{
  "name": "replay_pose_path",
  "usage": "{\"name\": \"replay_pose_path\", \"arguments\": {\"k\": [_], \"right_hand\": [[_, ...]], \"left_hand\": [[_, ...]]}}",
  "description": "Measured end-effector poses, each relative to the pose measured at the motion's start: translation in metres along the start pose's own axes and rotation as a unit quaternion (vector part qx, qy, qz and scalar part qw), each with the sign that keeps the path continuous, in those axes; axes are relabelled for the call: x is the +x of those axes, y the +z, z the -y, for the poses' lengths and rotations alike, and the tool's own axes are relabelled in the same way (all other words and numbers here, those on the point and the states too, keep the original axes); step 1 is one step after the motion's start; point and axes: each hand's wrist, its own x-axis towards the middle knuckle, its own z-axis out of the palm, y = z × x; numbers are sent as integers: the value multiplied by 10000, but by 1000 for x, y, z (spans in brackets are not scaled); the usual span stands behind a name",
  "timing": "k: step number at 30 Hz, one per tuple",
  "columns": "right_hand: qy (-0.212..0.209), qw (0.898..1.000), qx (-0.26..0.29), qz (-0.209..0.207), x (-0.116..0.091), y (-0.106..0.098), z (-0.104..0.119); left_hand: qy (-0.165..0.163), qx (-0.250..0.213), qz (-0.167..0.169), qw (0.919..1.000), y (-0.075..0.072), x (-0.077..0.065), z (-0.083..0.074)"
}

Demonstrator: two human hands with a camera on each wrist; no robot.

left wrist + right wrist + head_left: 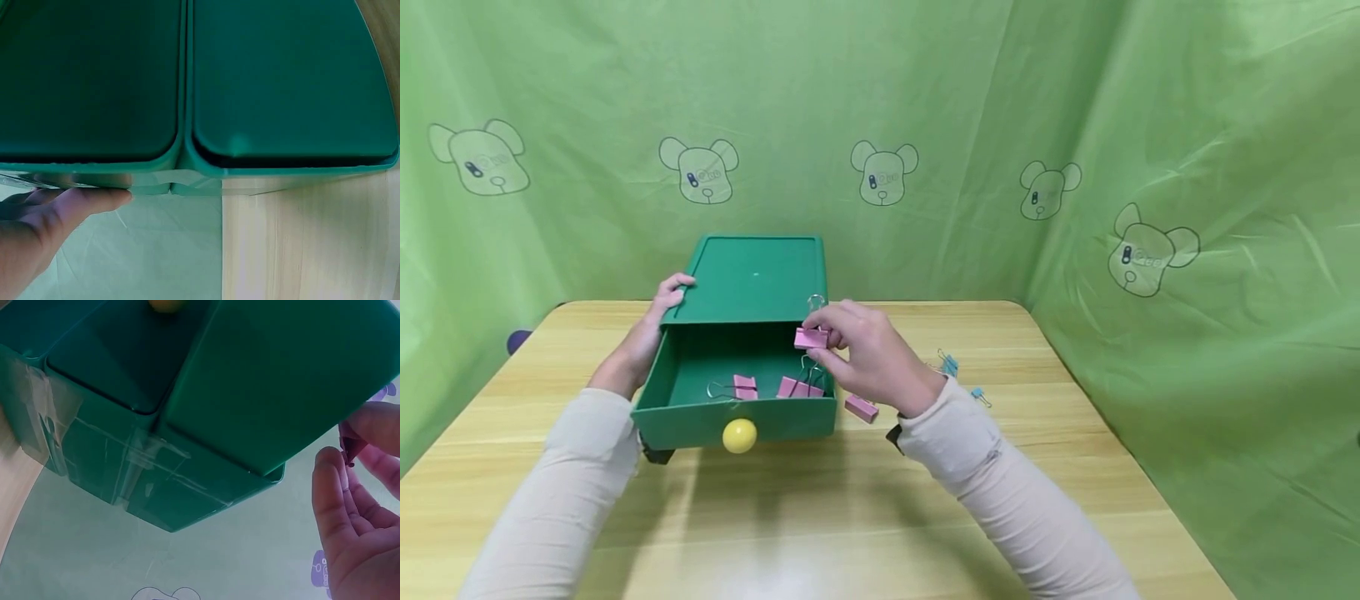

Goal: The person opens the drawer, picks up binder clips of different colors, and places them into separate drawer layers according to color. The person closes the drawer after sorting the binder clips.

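My right hand (872, 350) pinches a pink binder clip (810, 338) above the right side of a pulled-out green drawer (733, 429). In the right wrist view, that clip (352, 444) shows dark between thumb and fingers. Inside the drawer lie more pink binder clips (745, 387), their wire handles up or sideways. My left hand (651, 325) rests against the left side of the green drawer box (756, 271); in the left wrist view its fingers (100, 199) lie along the box's side. A yellow round knob (740, 436) sits on the drawer front.
On the wooden table (1000, 500), right of the drawer, lies a pink binder clip (861, 408). Farther right are small blue binder clips (950, 365). A green curtain (955, 100) hangs behind and along the sides. Something purple (517, 341) shows at the table's left edge.
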Motion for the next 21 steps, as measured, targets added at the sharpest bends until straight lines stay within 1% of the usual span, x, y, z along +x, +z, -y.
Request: {"name": "replay_pose_path", "arguments": {"k": [5, 12, 17, 21], "right_hand": [[-80, 9999, 115, 17, 1, 1, 1], [-126, 9996, 236, -4, 5, 3, 3], [-118, 9995, 276, 38, 6, 4, 4], [-221, 9993, 287, 12, 7, 5, 5]], "left_hand": [[-71, 78, -27, 9999, 1, -1, -1], [-17, -70, -27, 10000, 1, 1, -1], [-23, -60, 1, 10000, 1, 1, 0], [2, -36, 17, 10000, 1, 0, 0]]}}
